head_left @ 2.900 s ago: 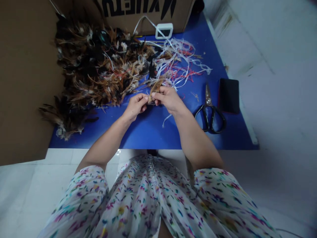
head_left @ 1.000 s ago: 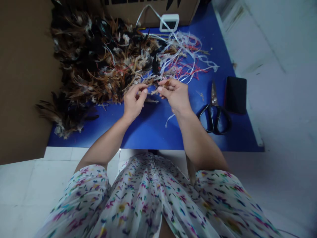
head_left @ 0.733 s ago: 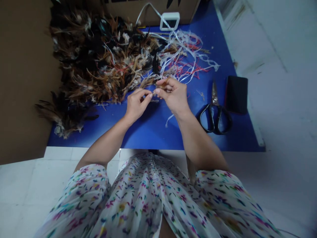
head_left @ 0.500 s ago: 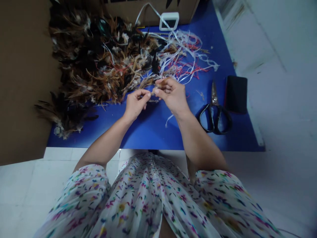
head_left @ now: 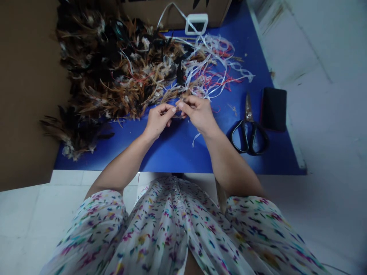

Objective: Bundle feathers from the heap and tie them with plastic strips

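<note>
My left hand [head_left: 159, 119] and my right hand [head_left: 198, 114] meet fingertip to fingertip over the blue table [head_left: 172, 152]. Both are closed in a pinch. Brownish feather bits [head_left: 185, 95] show at the right fingers, while what lies between the left thumb and forefinger is too small to make out clearly; it seems to be the feather's end. Just beyond the hands spreads a large heap of brown and black feathers [head_left: 123, 84]. White ribbons and red threads [head_left: 212, 68] lie tangled behind my right hand.
Black-handled scissors [head_left: 249, 130] lie on the right, beside a dark rectangular object [head_left: 273, 109]. A small white-framed device [head_left: 196, 24] stands at the back before a cardboard box [head_left: 177, 15]. A separate feather bunch [head_left: 76, 133] lies left, against a cardboard panel [head_left: 25, 95].
My right fingers have rolled inward and drawn closer to the left fingertips. The brown feather that stood above them now shows less. My left hand has barely moved.
</note>
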### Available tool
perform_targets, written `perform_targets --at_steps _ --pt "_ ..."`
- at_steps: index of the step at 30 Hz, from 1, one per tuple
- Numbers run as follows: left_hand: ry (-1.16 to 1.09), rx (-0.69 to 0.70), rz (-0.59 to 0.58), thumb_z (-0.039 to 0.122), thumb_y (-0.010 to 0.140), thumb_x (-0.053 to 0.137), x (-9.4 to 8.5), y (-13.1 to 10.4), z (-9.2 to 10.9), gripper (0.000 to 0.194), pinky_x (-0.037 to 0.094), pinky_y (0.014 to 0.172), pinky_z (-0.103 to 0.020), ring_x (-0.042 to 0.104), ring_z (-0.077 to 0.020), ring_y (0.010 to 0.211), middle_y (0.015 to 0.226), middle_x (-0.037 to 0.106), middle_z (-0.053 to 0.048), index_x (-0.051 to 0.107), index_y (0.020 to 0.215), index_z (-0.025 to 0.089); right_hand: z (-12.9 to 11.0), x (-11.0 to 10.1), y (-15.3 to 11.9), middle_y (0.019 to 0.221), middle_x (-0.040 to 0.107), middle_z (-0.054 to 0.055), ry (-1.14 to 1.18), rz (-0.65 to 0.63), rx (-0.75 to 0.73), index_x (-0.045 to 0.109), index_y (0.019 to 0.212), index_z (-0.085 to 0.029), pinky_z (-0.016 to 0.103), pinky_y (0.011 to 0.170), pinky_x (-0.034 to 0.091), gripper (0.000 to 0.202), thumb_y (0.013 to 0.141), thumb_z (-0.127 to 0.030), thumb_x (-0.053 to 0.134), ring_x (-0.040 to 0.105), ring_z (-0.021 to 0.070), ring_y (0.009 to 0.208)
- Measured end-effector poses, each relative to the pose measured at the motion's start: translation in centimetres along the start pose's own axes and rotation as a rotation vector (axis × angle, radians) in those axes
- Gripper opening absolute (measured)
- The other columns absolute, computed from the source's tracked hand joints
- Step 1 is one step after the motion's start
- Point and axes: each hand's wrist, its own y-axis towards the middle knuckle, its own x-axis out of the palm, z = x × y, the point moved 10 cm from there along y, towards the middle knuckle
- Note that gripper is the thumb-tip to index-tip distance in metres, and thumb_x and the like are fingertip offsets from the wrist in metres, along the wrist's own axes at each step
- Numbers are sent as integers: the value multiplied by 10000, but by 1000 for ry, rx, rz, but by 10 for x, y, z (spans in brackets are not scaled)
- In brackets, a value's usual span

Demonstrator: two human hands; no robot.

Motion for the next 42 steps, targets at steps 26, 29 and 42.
perform_targets --at_steps 26,29,42 --pt "-291 -136 269 322 786 792 -38 11 -14 271 245 339 -148 414 -8 383 597 556 65 572 720 178 1 36 -15 894 688 75 -948 -385 -145 688 787 -161 315 774 434 88 870 -136 672 603 183 810" --pt "-297 -155 267 316 790 785 -38 11 -15 262 241 343 -145 418 -8 389 601 557 64 571 726 179 2 31 -14 877 694 71 -902 -404 -133 679 778 -160 314 758 425 95 865 -130 653 608 177 790" --pt "-459 -271 214 240 837 742 -26 6 -27 203 242 361 -145 414 -5 409 639 547 66 576 740 177 -21 -40 2 713 670 -22 142 -33 -47 701 873 -229 250 574 480 325 672 -416 874 618 113 648"
